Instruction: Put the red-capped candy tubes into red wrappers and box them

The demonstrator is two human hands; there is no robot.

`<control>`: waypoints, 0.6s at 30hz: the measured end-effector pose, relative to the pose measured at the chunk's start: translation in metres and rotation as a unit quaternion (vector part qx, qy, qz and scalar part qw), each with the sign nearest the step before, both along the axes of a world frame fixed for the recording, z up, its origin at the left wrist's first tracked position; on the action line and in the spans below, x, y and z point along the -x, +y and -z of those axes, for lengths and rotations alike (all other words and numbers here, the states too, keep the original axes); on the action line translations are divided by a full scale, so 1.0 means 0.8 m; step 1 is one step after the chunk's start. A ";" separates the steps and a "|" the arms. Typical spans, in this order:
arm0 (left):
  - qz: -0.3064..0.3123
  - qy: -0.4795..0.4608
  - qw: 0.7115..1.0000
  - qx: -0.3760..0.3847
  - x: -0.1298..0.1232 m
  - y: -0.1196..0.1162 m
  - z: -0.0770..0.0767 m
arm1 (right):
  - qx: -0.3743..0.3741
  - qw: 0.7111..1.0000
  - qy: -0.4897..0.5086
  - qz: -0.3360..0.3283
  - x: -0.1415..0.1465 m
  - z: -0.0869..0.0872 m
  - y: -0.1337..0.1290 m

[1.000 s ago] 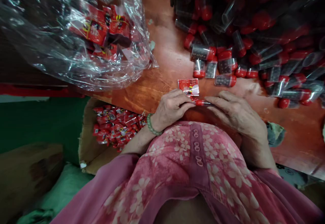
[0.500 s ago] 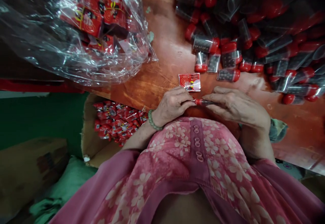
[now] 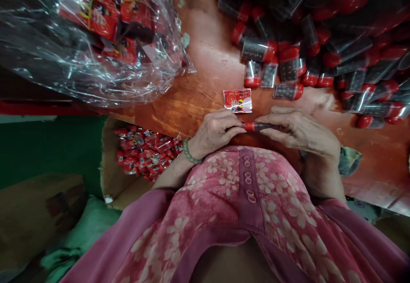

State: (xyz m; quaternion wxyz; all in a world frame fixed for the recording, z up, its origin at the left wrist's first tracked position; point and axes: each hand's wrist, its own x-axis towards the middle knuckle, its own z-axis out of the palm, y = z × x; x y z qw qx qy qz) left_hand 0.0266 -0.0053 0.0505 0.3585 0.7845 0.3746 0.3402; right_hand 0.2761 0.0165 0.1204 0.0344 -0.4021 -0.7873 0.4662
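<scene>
Holding the red-capped plastic tube [image 3: 260, 126] level, the left hand [image 3: 214, 132] grip clenches its cap end, the right hand [image 3: 297, 130] grip its body.

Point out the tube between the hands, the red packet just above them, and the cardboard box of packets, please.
tube [image 3: 262, 126], head view, on its clear body beside the red cap
packet [image 3: 237, 100], head view, on its printed red front
box [image 3: 109, 163], head view, on its cardboard side wall

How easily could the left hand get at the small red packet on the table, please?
Fairly easily, I think: the packet lies just beyond the left hand, with nothing between them, though that hand is gripping the red-capped tube.
</scene>
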 end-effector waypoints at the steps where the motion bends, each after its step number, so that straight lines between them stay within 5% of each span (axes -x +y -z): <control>1: 0.003 0.005 1.000 -0.006 -0.001 0.000 -0.001 | -0.008 1.000 -0.021 -0.014 0.002 -0.001 0.001; 9: 0.034 0.043 0.998 -0.044 0.000 0.001 -0.004 | -0.020 0.994 -0.085 -0.066 0.013 -0.002 0.004; 18: 0.098 0.023 0.992 0.076 0.000 0.011 -0.005 | -0.015 0.998 -0.047 -0.040 0.013 0.003 0.003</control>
